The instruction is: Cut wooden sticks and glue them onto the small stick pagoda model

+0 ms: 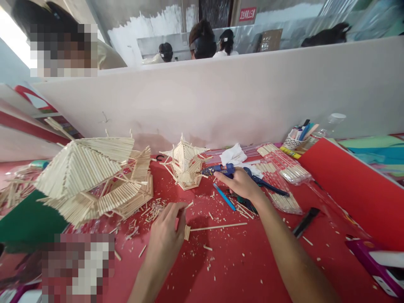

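My right hand (244, 184) is wrapped round a blue hot glue gun (226, 169), its nozzle pointing left at a small pavilion model (184, 166) built of thin wooden sticks. Closer to me, my left hand (168, 223) is closed in a pinch on a short wooden stick (189, 205). Just right of that hand lie a small bundle of cut sticks (187, 232) and a long stick (219, 227). A larger stick-built model with a broad sloped roof (90, 164) stands at the left. A blue pen (224, 197) lies below the glue gun.
Stick offcuts (154, 210) litter the red table (233, 265). Bagged sticks (285, 164), a white tissue (233, 154), a pen holder (295, 141), a red board (353, 185) and a dark-handled tool (306, 222) are at right. A white partition (202, 97) runs behind; several people sit beyond.
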Motion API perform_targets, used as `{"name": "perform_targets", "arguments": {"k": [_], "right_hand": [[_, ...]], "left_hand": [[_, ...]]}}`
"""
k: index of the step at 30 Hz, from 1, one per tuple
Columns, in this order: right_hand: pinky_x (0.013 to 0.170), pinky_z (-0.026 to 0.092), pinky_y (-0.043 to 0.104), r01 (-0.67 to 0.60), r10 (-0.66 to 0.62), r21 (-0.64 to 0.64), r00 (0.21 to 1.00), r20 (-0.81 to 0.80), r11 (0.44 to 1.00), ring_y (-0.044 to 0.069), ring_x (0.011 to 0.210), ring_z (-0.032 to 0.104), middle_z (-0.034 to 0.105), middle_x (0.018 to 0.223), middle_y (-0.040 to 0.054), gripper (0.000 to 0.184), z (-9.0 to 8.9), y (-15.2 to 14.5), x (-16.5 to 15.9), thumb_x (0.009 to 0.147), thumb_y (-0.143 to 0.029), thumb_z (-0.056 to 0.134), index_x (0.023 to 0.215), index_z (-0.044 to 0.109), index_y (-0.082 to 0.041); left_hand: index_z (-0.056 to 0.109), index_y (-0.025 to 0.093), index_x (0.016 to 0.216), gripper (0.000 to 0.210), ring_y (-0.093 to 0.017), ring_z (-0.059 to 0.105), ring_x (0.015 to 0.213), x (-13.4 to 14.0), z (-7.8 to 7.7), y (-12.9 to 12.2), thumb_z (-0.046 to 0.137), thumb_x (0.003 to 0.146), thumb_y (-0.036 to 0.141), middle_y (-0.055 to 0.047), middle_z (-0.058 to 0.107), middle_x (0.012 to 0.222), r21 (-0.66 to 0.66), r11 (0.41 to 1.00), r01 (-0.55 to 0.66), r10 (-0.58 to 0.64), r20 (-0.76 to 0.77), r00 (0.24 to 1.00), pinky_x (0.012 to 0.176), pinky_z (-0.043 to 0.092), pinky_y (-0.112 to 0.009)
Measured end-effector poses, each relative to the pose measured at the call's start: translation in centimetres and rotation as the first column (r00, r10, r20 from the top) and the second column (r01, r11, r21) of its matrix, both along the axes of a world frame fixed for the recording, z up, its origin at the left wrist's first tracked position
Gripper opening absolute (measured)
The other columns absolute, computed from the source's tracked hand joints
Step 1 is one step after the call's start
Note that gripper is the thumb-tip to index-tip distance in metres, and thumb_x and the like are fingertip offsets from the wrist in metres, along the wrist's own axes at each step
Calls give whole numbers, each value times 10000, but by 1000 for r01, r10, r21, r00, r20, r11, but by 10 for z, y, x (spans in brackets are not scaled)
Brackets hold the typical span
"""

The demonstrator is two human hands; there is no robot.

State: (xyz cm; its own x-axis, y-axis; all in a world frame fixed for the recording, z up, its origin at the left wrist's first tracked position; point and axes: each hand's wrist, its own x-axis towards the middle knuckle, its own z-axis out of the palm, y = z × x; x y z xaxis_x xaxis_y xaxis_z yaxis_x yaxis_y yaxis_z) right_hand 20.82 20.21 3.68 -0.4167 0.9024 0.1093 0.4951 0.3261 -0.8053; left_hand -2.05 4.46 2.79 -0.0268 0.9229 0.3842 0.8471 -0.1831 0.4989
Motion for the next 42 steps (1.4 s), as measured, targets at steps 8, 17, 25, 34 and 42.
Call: {"name": "perform_targets", "arguments": {"k": [8,17,25,34,42], "right_hand": [[574,398,298,-43,39,-46,995,-88,998,146,493,495,510,539,-33,478,-6,5,3,902,-642,509,683,519,-217],[595,361,295,-91,94,68,995,-44,994,151,574,476,448,543,-24,482,8,1,8,914,-587,500,605,417,-227],[601,329,302,-118,122,105,992,-34,987,136,558,429,445,552,-25,465,17,-1,10,919,-548,513,602,432,-218],[615,335,305,-139,153,168,986,-73,976,137,568,453,489,559,-16,457,16,-1,6,924,-532,494,597,456,-215],[623,326,297,-141,155,167,985,-76,976,133,583,447,501,583,-16,444,17,-1,4,932,-516,484,610,463,-211]], "left_hand": [[673,198,955,143,-144,669,815,6,3,43,537,984,228,-27,722,871,322,947,22,42,-189,981,788,491,-242],[668,193,1047,203,-176,659,894,9,1,62,487,978,133,-59,726,963,340,936,92,32,-343,939,858,481,-277],[657,196,937,182,-186,615,804,15,7,72,491,973,130,-52,696,864,346,934,93,69,-428,901,806,443,-296],[672,181,915,187,-234,580,840,22,10,79,494,973,171,-76,690,840,306,952,6,154,-496,855,820,407,-344],[664,188,877,174,-245,552,858,26,8,82,518,972,197,-66,687,838,333,943,-8,190,-520,833,822,390,-346]]}}
